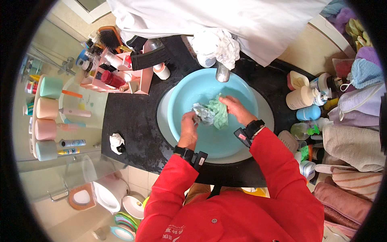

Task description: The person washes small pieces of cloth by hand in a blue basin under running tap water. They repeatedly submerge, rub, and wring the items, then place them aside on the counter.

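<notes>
A light blue basin (238, 141) sits in the oval white sink (267, 117), with water inside. Over it, my right hand (238, 109) is closed on a wet, crumpled pale green cloth (220, 113). Pressed against its left side is a bunched white and pale blue cloth (204, 114). My left hand (188, 126) grips the left edge of this second cloth, its fingers curled and partly hidden. Both cloths are held together near the middle of the basin. Just beyond stands the metal faucet (222, 73).
A crumpled white cloth (217, 45) lies behind the faucet. On the black counter (133, 117), a white wad (117, 143) and a pink organizer (139, 82) of cosmetics stand left. Bottles (299, 99) and towels (354, 147) crowd the right. White fabric (258, 28) hangs at the back.
</notes>
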`<state>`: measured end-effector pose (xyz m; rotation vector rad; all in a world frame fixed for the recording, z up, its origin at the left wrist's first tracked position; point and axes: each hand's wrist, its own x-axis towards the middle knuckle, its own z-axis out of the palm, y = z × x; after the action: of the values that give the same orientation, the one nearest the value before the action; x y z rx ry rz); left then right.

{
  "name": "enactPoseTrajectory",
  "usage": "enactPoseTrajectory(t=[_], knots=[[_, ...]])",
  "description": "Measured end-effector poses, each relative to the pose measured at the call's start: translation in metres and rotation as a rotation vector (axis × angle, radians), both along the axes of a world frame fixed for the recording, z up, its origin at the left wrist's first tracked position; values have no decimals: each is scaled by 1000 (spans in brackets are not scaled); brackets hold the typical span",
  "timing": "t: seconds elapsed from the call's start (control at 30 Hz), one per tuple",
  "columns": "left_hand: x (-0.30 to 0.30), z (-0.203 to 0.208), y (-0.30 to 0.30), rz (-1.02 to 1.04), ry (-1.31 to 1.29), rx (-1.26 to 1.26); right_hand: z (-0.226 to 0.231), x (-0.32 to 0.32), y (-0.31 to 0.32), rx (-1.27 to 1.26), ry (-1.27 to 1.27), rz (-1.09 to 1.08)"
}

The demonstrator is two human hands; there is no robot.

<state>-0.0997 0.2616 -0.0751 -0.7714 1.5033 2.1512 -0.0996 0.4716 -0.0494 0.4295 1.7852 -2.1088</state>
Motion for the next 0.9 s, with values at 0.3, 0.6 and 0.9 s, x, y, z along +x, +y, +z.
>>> enactPoseTrajectory(t=[0.3, 0.6, 0.9], knots=[[-17, 68, -14, -9, 103, 549, 32, 11, 17, -118, 202, -177], [-8, 39, -7, -33, -98, 604, 16, 24, 7, 1131, 248, 305], [-15, 43, -19, 112, 108, 235, 28, 16, -16, 201, 171, 77]])
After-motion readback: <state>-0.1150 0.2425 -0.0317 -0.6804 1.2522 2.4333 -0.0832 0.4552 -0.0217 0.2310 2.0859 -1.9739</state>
